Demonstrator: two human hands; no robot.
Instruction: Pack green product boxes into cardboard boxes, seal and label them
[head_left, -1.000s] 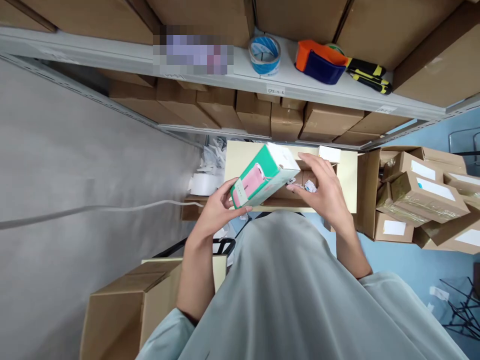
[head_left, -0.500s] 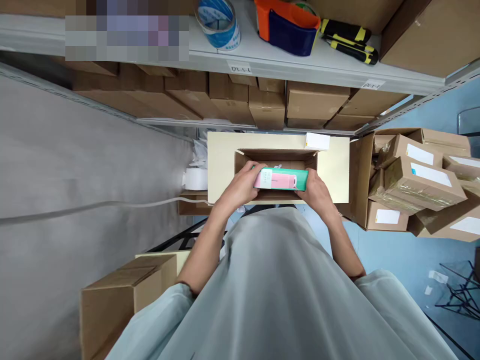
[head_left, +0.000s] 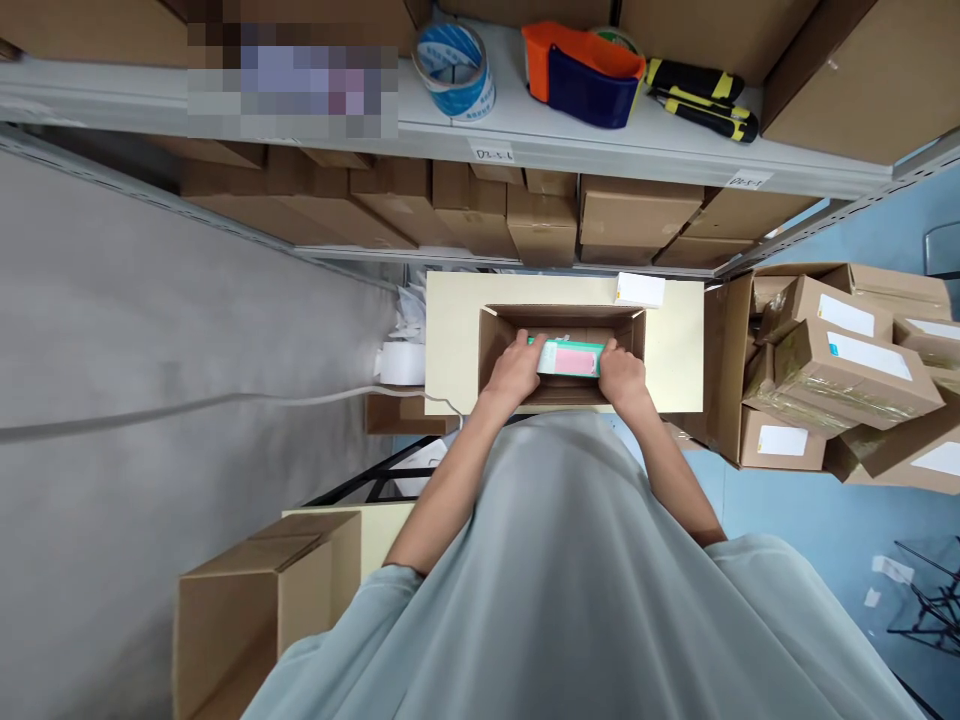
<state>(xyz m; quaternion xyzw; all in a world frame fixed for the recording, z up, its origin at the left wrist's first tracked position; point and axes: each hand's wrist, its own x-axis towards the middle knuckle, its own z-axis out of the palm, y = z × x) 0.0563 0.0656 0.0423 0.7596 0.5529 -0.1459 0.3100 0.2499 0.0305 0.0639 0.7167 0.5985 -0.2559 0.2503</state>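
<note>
A green and pink product box (head_left: pixel 574 359) is held level between my two hands, inside the mouth of an open cardboard carton (head_left: pixel 561 398). My left hand (head_left: pixel 516 370) grips its left end, and my right hand (head_left: pixel 622 374) is closed round the right end. The carton stands on a cream tabletop (head_left: pixel 452 340). Something small and pale shows behind the product box, too small to name. The carton's floor is mostly hidden by the product box and my hands.
A small white box (head_left: pixel 640 290) lies at the tabletop's back right. Above is a shelf with blue tape (head_left: pixel 454 75), an orange and navy tape dispenser (head_left: pixel 585 75) and yellow-black cutters (head_left: pixel 701 95). A large carton of taped boxes (head_left: pixel 855 350) stands right; a white cable (head_left: pixel 225 400) runs left.
Both hands have lowered the green and pink box from above the carton's opening down into it. The view has shifted slightly, so the surroundings sit a little lower and further right.
</note>
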